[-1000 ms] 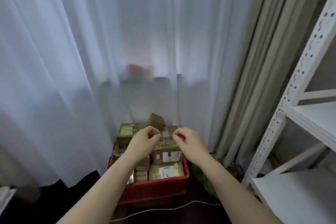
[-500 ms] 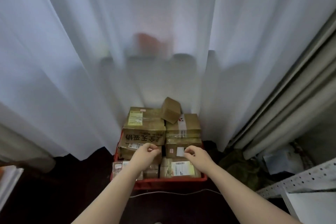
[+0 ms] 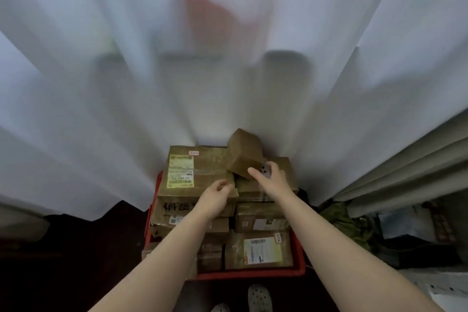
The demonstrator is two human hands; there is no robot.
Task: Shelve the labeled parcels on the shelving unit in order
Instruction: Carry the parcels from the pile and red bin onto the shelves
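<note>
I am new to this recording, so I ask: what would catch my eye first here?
A red crate piled with brown labeled parcels stands out below the white curtain. On top, a small box sits tilted, with the right hand at its lower corner and the left hand above a larger parcel.

White sheer curtain [image 3: 101,109] fills the back, blurry red shape [image 3: 210,15] showing through it up top, grey curtain [image 3: 405,172] hanging at right. Red crate [image 3: 253,275] on dark floor [image 3: 76,261]. Pale clogs [image 3: 259,297] at bottom edge, green camo fabric [image 3: 354,223] bunched right of crate.
</note>
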